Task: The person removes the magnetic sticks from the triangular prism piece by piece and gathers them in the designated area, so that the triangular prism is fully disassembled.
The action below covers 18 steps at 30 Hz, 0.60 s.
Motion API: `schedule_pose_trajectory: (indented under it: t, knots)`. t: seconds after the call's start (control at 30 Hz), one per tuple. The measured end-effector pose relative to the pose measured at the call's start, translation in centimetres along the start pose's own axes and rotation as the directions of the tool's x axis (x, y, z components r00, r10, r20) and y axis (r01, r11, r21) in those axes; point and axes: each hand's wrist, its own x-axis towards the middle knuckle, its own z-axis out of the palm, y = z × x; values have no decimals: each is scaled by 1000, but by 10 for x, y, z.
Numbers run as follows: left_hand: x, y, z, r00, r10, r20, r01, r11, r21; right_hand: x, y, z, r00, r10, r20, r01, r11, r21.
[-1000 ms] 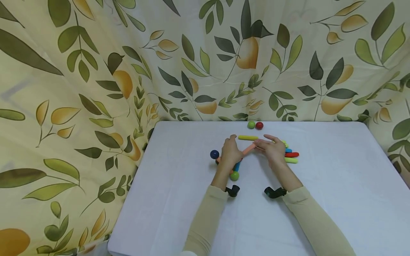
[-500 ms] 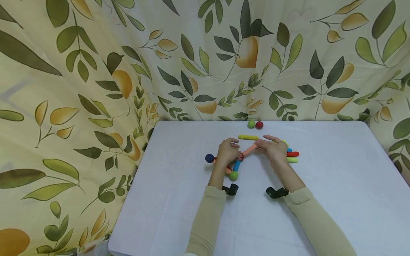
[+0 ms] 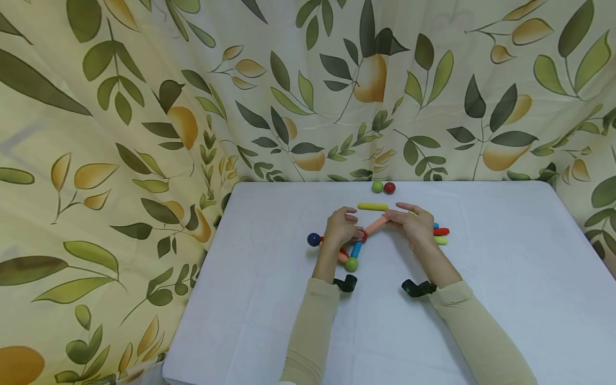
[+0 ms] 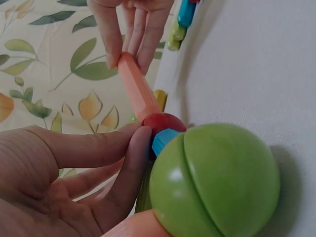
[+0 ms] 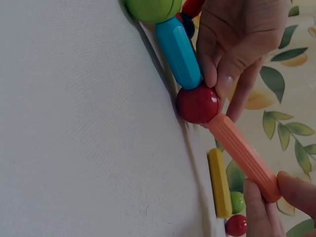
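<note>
My left hand (image 3: 339, 227) pinches a red ball (image 5: 197, 103) between thumb and fingertips. From that ball a salmon-coloured ridged rod (image 5: 242, 155) runs to my right hand (image 3: 413, 224), whose thumb and fingers pinch its far end. A blue rod (image 5: 177, 52) links the red ball to a green ball (image 4: 222, 177) close to the left wrist. More of this ball-and-rod toy lies under the left hand: another salmon rod (image 3: 343, 257), a red rod (image 3: 344, 252) and a dark blue ball (image 3: 313, 239). The left hand covers part of these joints.
A loose yellow rod (image 3: 372, 206) lies beyond the hands. Behind it, a light green ball (image 3: 377, 187) and another red ball (image 3: 390, 187) sit by the table's back edge. Several rods, one red (image 3: 441, 231), lie right of the right hand. A leaf-patterned curtain (image 3: 308, 107) hangs behind.
The left hand has shifted slightly left, and the dark blue ball has moved left and a little nearer. The red ball, hidden behind the left hand before, now shows. My right hand keeps its pinch.
</note>
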Motion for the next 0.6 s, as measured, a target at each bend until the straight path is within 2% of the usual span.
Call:
schedule_pose_trajectory:
  t: [0.13, 0.4, 0.6]
  knots:
    - [1, 0, -3, 1000, 1, 10, -2, 1000, 31, 0, 2, 0, 1000, -25, 17, 24, 999, 23]
    - [0, 2, -1, 1000, -3, -2, 3, 996, 90, 3, 2, 2, 1000, 12, -15, -12, 1000, 5]
    - [-1, 4, 0, 1000, -9, 10, 8, 998, 64, 4, 2, 2, 1000, 8, -28, -8, 1000, -22]
